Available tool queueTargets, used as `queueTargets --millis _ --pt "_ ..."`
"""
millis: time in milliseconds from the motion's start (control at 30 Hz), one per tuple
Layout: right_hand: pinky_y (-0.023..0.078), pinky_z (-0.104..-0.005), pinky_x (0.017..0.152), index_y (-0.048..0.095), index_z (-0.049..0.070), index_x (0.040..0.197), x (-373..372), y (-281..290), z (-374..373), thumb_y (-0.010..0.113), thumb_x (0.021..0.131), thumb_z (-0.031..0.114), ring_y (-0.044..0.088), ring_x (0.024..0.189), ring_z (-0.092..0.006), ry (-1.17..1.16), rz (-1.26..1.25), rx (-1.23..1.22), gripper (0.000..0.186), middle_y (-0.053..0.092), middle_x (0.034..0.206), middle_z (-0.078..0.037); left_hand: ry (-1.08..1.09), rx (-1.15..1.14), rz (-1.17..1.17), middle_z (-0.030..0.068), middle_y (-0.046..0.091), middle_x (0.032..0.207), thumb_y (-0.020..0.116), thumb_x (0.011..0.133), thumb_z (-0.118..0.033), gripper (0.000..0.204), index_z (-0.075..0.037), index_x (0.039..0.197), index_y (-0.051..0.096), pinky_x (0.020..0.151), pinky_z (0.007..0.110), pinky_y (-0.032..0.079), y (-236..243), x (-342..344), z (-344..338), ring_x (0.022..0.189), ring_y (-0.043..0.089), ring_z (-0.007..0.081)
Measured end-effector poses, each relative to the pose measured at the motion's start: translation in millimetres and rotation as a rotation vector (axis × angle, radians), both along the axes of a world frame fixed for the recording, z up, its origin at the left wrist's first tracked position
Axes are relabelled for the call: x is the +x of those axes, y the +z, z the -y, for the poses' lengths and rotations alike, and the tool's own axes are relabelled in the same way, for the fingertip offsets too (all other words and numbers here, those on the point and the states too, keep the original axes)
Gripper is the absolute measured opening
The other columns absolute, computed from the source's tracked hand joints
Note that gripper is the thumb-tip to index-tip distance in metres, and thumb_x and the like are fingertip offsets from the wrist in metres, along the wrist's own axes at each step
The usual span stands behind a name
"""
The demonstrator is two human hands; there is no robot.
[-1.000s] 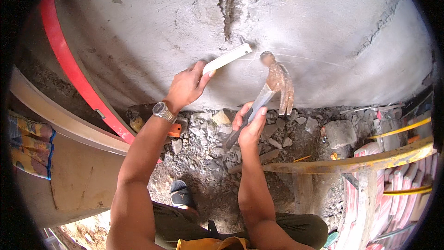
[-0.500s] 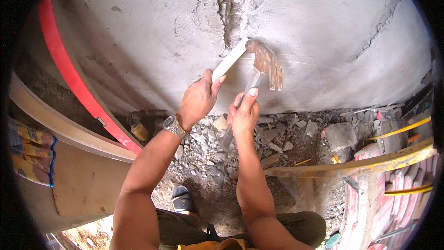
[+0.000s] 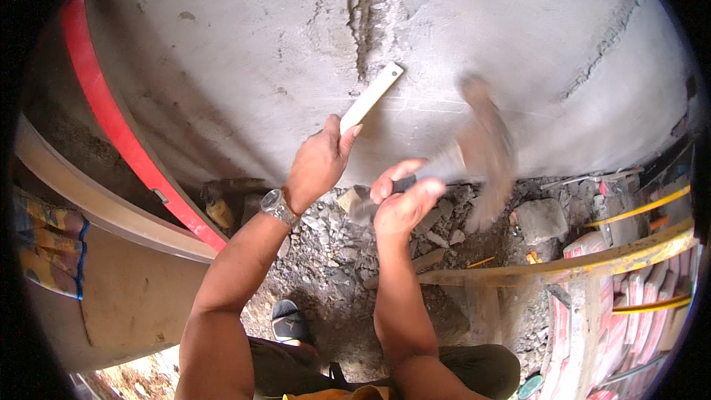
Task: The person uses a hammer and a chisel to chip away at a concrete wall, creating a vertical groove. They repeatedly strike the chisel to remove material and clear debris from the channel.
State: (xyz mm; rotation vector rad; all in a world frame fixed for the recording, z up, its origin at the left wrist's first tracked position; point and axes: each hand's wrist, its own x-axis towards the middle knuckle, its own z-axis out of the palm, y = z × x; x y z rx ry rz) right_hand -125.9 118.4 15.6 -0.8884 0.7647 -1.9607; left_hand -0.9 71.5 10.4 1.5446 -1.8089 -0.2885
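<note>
White and flat, the bar point(image 3: 370, 98) slants up across the wall point(image 3: 244, 52), its holed end just below the groove point(image 3: 379, 11) that runs down from the wall's upper edge; whether that end touches the plaster, I cannot tell. The left hand point(image 3: 318, 163) is closed around the bar's lower part, thumb lying along it. The right hand point(image 3: 404, 204) has its fingers wrapped round the hammer point(image 3: 485, 141) by the handle, thumb lifted; the head is blurred, well apart from the bar, above the rubble point(image 3: 333, 241) at the wall's lower edge. Good work here likely means keeping the left fingers low, seating the bar's end steadily, wrapping the right thumb down and landing short, square blows on the bar's end, clear of the knuckles.
</note>
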Motion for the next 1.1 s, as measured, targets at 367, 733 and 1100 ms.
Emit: queueTargets --millis 367,733,1100 --pt "0.035 -0.0276 0.039 0.045 0.009 0.080 3 -7 5 0.035 0.096 0.078 0.040 0.041 -0.0157 -0.076 0.083 -0.210 0.072 0.039 0.054 -0.003 -0.005 0.001 -0.004 0.0266 0.061 0.064 0.050 0.106 -0.041 0.040 -0.002 0.098 0.046 0.054 0.057 0.047 1 0 -6 0.064 0.062 0.0501" --pt "0.034 -0.0270 0.038 0.043 0.009 0.076 -8 -22 17 0.038 0.096 0.077 0.040 0.040 -0.0135 -0.032 -0.040 0.034 0.071 0.042 0.054 -0.002 -0.023 0.012 0.004 0.0254 0.062 0.065 0.051 0.106 -0.040 0.040 -0.001 0.099 0.047 0.056 0.057 0.049 1 -4 -8 0.064 0.064 0.0491" --pt "0.037 -0.0292 0.042 0.044 0.008 0.075 -10 -11 20 0.038 0.100 0.071 0.042 0.045 -0.0124 0.147 -0.311 0.502 0.068 0.041 0.054 0.000 -0.015 0.030 0.037 0.0244 0.063 0.065 0.049 0.106 -0.042 0.042 -0.001 0.099 0.048 0.057 0.056 0.050 5 2 -6 0.064 0.065 0.0477"
